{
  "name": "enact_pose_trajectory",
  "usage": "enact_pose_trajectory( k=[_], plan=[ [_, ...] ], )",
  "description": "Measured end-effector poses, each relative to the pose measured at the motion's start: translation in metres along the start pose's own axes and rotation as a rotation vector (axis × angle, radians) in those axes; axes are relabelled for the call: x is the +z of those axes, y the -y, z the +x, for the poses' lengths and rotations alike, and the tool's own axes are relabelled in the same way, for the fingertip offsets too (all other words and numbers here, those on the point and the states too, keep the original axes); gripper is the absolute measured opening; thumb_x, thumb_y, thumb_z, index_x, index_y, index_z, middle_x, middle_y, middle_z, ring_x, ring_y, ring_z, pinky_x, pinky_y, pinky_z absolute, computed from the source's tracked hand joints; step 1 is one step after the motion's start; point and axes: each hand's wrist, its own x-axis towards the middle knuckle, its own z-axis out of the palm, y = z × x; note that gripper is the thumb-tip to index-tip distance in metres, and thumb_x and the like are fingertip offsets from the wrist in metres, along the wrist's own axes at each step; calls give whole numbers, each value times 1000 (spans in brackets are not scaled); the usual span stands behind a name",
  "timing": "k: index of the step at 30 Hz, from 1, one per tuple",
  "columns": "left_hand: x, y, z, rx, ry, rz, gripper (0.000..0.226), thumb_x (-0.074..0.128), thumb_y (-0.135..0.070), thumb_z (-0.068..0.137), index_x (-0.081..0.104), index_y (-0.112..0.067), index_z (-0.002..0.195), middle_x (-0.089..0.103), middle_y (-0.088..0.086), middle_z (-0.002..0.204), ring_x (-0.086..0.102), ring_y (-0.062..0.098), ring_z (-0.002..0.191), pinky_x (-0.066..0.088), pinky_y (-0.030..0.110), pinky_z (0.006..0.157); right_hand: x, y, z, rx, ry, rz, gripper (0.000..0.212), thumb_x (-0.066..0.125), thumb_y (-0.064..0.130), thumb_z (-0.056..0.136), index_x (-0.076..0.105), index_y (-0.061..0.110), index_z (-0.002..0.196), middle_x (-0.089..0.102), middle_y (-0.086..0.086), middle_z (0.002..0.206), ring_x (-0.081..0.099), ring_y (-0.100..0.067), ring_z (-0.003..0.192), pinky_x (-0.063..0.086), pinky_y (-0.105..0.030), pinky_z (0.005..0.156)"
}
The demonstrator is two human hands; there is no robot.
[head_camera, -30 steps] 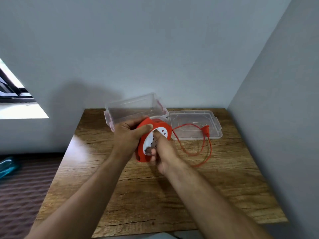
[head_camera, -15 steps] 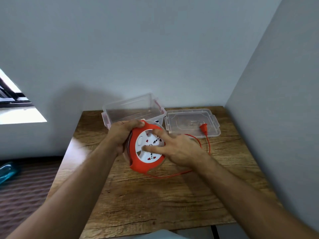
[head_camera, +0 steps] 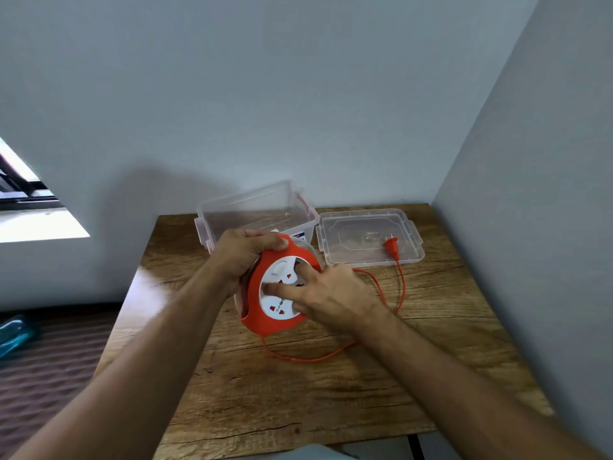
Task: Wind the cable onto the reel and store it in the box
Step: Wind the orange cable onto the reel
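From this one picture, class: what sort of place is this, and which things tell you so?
Probably a plain room in a home or small office, in a corner: a wooden table pushed against bare grey walls, a window at the left, and a striped rug on the floor.

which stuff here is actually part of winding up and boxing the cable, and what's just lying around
Part of the job:
- reel, gripped by the left hand
- right hand, fingers on the reel's white face
- orange cable, loose on the table
- plug, lying on the lid
- clear box, open
- lid

Just lying about:
- blue object on the floor
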Motion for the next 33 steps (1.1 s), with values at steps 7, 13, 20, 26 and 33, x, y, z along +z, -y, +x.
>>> enact_pose_trajectory(
  k=[7,13,20,26,33],
  plan=[
    [3,10,-7,15,-34,-190,2,82,-10,80,84,-10,81,82,21,86,78,34,70,65,41,62,-1,6,-2,297,-88,272,63,55,66,81,41,46,139,74,-4,103,71,-27,82,48,-33,61],
    [22,10,-14,137,-177,-361,17,79,-6,83,84,-16,71,81,8,71,78,22,63,62,31,54,-8,29,18,1070,-184,880,67,56,79,73,42,34,120,64,4,89,60,-10,65,49,-24,52],
    [24,14,-20,293,-335,-483,14,79,-8,86,84,-18,95,84,4,82,79,22,74,65,33,62,-14,34,28,1428,-262,1958,20,55,19,95,49,26,113,75,-4,73,53,-13,37,41,-23,35],
    [8,11,-15,237,-256,-485,14,75,-5,88,82,-16,82,81,1,72,78,19,65,62,30,55,-14,-19,9,973,-552,748,14,60,24,93,66,28,105,68,11,93,66,-5,77,58,-28,67],
    [-2,11,-9,243,-148,-394,14,77,-7,85,84,-17,80,82,4,75,79,22,67,63,33,58,0,-78,-7,598,-85,571,33,60,13,93,68,27,122,74,11,102,63,-5,91,46,-23,82]
  ],
)
